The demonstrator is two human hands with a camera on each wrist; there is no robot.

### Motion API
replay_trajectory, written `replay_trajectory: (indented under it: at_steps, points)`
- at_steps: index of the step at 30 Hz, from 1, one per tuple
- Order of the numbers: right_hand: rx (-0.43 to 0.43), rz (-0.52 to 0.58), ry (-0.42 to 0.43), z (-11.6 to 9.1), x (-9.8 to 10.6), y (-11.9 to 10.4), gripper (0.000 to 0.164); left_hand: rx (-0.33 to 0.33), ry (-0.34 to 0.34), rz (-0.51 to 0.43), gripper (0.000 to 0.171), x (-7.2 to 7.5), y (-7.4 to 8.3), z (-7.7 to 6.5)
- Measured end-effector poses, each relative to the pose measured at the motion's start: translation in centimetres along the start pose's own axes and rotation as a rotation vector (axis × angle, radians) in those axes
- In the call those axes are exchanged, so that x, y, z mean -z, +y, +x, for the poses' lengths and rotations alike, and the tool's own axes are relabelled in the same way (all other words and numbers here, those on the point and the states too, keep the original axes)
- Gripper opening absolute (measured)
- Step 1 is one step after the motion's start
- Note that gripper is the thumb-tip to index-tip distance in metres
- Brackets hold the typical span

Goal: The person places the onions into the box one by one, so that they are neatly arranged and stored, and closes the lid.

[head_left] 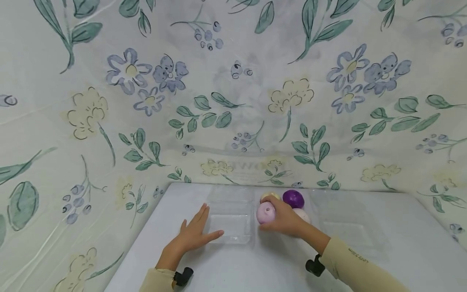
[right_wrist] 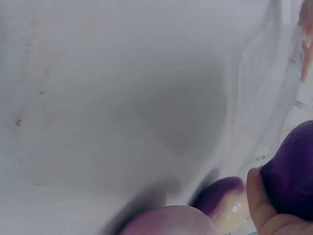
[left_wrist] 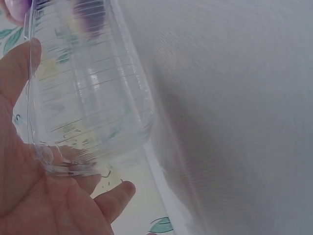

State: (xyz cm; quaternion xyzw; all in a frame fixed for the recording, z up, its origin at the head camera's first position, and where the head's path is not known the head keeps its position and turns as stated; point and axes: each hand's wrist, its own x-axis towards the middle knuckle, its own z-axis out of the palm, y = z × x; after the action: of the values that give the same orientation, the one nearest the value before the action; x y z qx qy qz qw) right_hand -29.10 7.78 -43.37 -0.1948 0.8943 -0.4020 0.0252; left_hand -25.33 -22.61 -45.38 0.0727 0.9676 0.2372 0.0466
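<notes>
- Purple-pink, round, onion-shaped object (head_left: 266,213): gripped by the right hand (head_left: 285,219), well apart from the left hand (head_left: 194,235).
- Left hand: fingers spread, at the side of a clear, rectangular plastic container (head_left: 233,228) on the white counter (head_left: 233,269).

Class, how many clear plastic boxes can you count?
2: the left box beside the left hand, and the right box to the right of the right hand. No others show.
</notes>
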Motion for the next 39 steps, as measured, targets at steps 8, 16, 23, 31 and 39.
replay_trajectory:
  at_steps: [8, 16, 23, 31, 39]
  points:
    - [-0.061, 0.051, 0.027, 1.3, -0.2, -0.4, 0.075, 0.000, 0.002, -0.012, 0.107, -0.1, 0.0, 0.3]
    - [-0.087, 0.157, 0.054, 2.4, -0.8, -0.8, 0.083, -0.011, 0.011, 0.003, 0.106, -0.1, 0.2, 0.1]
    - [-0.118, 0.189, 0.064, 3.4, -1.4, -1.1, 0.083, -0.024, 0.017, -0.002, 0.106, 0.0, 0.1, 0.1]
    - [-0.123, 0.234, 0.096, 4.2, -2.2, -2.0, 0.087, -0.036, 0.016, -0.006, 0.105, -0.1, -0.2, 0.1]
    - [-0.079, 0.341, 0.071, 4.9, -3.5, -3.0, 0.087, -0.040, 0.024, -0.017, 0.106, -0.1, -0.2, 0.2]
